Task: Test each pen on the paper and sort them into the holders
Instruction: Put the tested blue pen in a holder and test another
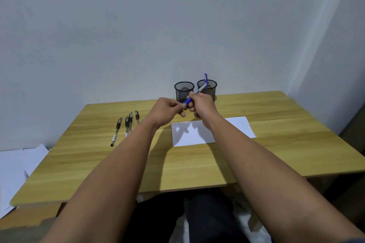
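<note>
A blue pen [199, 90] is held in the air above the table, tilted up to the right. My right hand [201, 104] grips its barrel, and my left hand [167, 109] pinches its blue lower end. Below the hands lies a white paper [189, 136] with a small mark near its upper left corner. Two black mesh holders stand at the back: the left holder [184, 91] looks empty, the right holder [211, 88] has a blue pen [205, 77] sticking up. Several black pens [126, 124] lie in a row on the left.
The wooden table [276, 144] ends at a grey wall behind the holders. Loose white sheets [15, 165] lie beyond the table's left edge. My dark-clothed legs show below the front edge.
</note>
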Demonstrator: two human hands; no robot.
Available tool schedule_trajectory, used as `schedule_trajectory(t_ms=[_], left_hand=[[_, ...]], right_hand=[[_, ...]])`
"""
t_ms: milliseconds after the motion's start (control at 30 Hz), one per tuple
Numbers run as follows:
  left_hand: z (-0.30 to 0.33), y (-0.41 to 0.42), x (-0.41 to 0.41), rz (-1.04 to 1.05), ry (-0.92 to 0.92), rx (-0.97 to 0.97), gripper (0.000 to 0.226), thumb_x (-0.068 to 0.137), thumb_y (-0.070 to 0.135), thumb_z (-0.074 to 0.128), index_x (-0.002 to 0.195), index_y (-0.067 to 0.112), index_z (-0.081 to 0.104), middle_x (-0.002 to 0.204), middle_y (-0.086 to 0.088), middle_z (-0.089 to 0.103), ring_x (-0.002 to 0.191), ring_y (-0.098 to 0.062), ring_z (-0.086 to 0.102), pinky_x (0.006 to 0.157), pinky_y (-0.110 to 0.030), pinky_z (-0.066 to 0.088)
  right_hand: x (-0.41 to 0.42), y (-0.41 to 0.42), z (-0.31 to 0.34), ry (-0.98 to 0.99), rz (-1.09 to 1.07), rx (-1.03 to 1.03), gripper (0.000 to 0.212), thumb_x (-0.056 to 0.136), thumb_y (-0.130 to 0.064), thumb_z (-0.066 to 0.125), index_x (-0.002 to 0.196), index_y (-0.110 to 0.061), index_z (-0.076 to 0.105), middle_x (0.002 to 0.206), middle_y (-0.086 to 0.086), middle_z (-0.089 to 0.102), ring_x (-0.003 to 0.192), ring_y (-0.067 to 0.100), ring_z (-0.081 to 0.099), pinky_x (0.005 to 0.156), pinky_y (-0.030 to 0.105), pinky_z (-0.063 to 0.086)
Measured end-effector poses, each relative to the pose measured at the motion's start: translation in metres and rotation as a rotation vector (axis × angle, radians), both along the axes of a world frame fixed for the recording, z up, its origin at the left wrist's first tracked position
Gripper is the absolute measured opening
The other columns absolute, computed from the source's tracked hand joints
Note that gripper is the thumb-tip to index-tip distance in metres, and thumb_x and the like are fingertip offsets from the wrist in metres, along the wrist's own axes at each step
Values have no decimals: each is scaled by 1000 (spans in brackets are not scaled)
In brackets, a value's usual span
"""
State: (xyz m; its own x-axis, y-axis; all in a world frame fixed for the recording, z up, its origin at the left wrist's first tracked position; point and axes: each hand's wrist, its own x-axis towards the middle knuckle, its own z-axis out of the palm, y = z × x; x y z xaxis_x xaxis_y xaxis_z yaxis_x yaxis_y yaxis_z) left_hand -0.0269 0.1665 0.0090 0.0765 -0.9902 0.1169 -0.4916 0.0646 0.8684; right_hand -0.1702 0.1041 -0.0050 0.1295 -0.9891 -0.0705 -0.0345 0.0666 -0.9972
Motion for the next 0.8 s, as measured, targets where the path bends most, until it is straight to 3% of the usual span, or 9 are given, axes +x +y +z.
schedule_trajectory(t_ms=[100,200,333,400,467,533,600,700,800], left_hand=[[-12,-6,0,-62,-62,98,29,95,25,69,68,18,77,82,-8,78,74,-11,57,69,-23,41],[-37,-2,23,-32,-227,155,25,96,27,68,76,15,78,80,-7,77,60,-7,58,58,-22,43],[-69,-5,53,293,-630,-1,26,88,39,54,80,24,74,74,0,70,79,-28,66,68,-37,54],[-80,-16,59,330,-910,-8,26,95,39,52,93,29,76,93,-1,70,97,-32,60,81,-41,49],[-88,-24,64,310,-1057,53,29,101,39,50,110,30,75,112,-4,66,112,-34,53,93,-47,42],[-96,-28,68,325,-1070,59,31,101,38,50,117,27,74,120,-5,63,117,-34,51,97,-49,41],[-102,-28,67,343,-1006,-61,33,99,38,53,123,24,71,123,-5,64,118,-35,51,96,-51,41],[-107,-22,58,153,-912,-264,43,97,47,49,130,26,67,129,3,66,121,-27,52,95,-47,41],[-118,-14,51,-1,-918,-240,51,94,59,42,130,33,67,138,13,61,132,-20,47,99,-44,35]], right_hand=[[-15,-26,-6,-162,-245,142,23,108,-25,53,92,-16,67,67,0,56,47,13,46,49,24,30],[-61,-53,1,-149,-423,120,25,104,-21,52,82,-18,61,68,1,56,41,12,46,45,22,28],[-76,-48,1,-33,-289,-61,16,105,-21,64,91,-13,62,66,2,63,43,10,53,45,23,37],[-73,-46,-12,34,-227,-134,14,104,-20,68,95,-12,62,67,2,65,44,9,55,46,23,41],[-72,-46,-28,58,-191,-171,15,105,-19,68,96,-10,60,67,3,65,44,9,56,45,22,44],[-70,-47,-42,9,-156,-186,18,105,-16,67,91,-10,58,68,5,64,44,9,56,45,22,46],[-64,-46,-53,-33,-130,-183,22,106,-13,67,86,-12,56,68,7,62,45,11,55,47,25,48],[-51,-46,-66,-123,-106,-142,21,106,-10,65,88,-9,55,68,9,58,49,12,51,49,28,43],[-45,-49,-79,-167,-60,-109,14,106,-8,65,95,-6,57,69,9,59,55,14,52,54,32,40]])
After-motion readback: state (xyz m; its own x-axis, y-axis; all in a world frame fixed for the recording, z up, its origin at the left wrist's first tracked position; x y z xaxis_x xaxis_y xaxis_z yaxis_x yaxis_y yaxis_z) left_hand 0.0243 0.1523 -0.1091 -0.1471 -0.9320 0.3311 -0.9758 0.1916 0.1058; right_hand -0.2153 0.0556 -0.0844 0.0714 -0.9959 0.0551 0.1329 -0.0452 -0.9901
